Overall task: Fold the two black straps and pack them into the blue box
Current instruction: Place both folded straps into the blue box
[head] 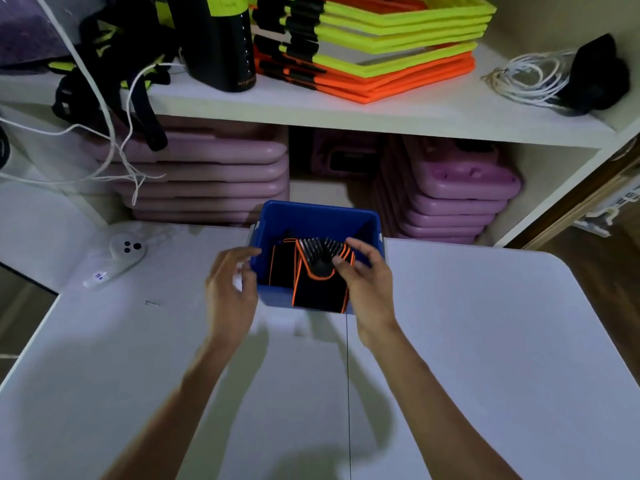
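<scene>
A blue box (311,216) stands on the white table (485,341) near its far edge. One folded black strap with orange edging (282,263) stands inside it at the left. A second folded black strap (318,289) hangs over the box's near rim, half in and half out. My right hand (367,275) pinches this second strap at its upper right corner. My left hand (230,285) hovers beside the box's left wall with fingers curled apart, holding nothing.
A white controller (119,258) lies on the table's left part. Behind the box, a white shelf unit (346,112) holds purple cases (214,168) below and neon yellow and orange frames (374,46), a black bottle (221,43), white cords and black straps above.
</scene>
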{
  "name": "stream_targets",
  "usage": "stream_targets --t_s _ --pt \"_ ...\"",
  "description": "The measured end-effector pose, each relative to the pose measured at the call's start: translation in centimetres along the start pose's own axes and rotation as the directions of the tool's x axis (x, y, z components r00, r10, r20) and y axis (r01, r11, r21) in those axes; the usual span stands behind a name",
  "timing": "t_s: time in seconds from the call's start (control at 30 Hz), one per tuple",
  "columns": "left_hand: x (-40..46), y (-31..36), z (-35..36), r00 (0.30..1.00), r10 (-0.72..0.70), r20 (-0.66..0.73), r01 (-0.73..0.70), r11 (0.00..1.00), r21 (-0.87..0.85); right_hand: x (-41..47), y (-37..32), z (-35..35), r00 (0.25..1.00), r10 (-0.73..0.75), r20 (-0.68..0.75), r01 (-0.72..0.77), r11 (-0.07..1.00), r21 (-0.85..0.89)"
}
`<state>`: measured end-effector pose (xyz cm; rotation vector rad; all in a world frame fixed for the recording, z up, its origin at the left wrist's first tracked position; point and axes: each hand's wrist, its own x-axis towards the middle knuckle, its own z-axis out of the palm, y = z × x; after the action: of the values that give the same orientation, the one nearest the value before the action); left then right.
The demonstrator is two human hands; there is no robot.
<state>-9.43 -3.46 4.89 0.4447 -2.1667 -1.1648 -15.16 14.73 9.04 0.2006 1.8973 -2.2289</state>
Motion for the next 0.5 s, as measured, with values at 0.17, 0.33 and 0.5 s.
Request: stream_targets --t_s 0.17,0.33,0.5 --pt "4.4 -2.8 2.7 0.980 0.040 0.195 -0.077 0.980 0.183 6.8 0.1 0.8 0.981 0.061 -0.183 -0.077 0.993 -0.084" --pt "4.7 -4.1 4.2 0.964 0.008 0.264 -0.077 0.965 0.250 11.0 3.3 2.0 0.946 0.153 -0.286 -0.237 0.927 -0.289" --pt "4.6 -4.7 4.1 0.957 0.007 0.291 -0.078 0.969 0.233 13.4 6.2 2.8 0.915 0.263 -0.307 -0.380 0.817 -0.434"
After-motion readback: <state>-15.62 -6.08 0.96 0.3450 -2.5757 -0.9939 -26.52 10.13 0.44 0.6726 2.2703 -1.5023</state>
